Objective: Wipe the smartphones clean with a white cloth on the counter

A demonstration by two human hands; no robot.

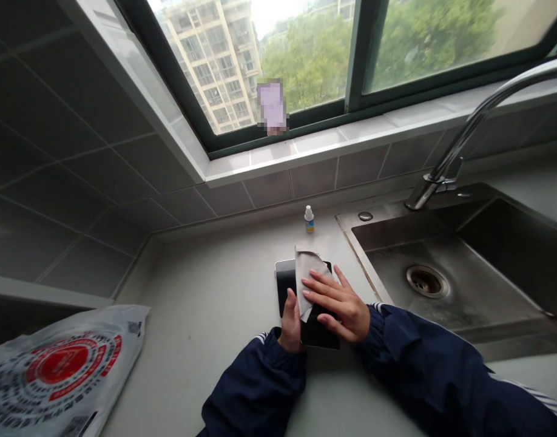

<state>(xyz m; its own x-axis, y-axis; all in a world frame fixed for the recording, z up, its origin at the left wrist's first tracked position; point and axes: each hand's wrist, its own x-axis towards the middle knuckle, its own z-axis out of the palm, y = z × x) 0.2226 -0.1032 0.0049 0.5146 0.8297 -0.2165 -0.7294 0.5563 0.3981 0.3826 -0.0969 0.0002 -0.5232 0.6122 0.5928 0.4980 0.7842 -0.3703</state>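
A black-faced tablet [286,280] with a thin silver rim is at the middle of the counter. A light grey cloth [308,262] lies folded over its upper part. My right hand [344,306] rests flat on the cloth and screen, fingers stretched out and thumb apart. At the tablet's lower left edge, my left hand [291,325] grips it, the thumb pointing up over the front. The other left fingers are hidden. Just beyond the tablet stands a small white-capped bottle [309,220] with a blue and yellow label.
To the right is a steel sink [388,243] with a drain [426,281] and a tall chrome faucet [463,133]. A printed plastic bag [119,364] lies at lower left on the pale counter [205,291]. Behind are a tiled wall and a window [306,60].
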